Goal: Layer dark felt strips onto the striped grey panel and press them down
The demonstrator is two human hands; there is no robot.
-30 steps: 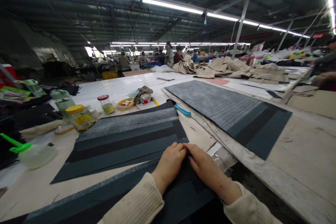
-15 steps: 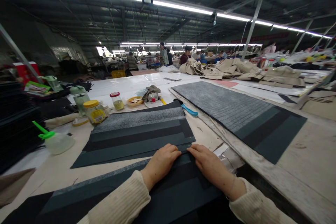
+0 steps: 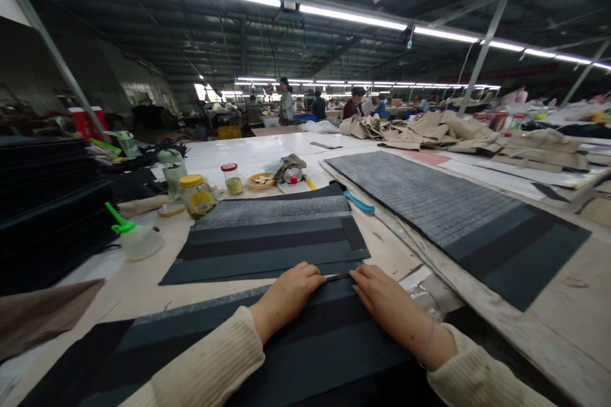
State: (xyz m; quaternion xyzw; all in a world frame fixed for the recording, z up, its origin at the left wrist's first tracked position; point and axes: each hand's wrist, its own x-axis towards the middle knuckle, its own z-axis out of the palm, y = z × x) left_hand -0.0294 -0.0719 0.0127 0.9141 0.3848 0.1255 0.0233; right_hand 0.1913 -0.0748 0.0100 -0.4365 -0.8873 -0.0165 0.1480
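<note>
A dark green-grey fabric panel (image 3: 329, 346) with black bands lies across the near table edge, its lower part hanging out of view. My left hand (image 3: 289, 299) pinches its far edge, fingertips pressed together. Just to the right, my right hand (image 3: 389, 305) pinches the same edge, with a short gap between the two hands. A narrow dark fold shows in that gap. Both thumbs are mostly hidden. Beyond my fingers lies a small stack of similar panels (image 3: 272, 248), with a speckled grey strip along the far side.
A long quilted grey panel (image 3: 429, 203) lies to the right. Behind the stack are a blue-handled brush (image 3: 359, 202), a yellow-lidded jar (image 3: 196, 196) and a red-lidded jar (image 3: 231, 179). A green-nozzled squeeze bottle (image 3: 138, 240) stands left, near piled dark panels (image 3: 52, 203).
The view has turned left, so the scene sits further right. My hands keep their hold at the panel edge, and the dark fold between them shows more clearly.
</note>
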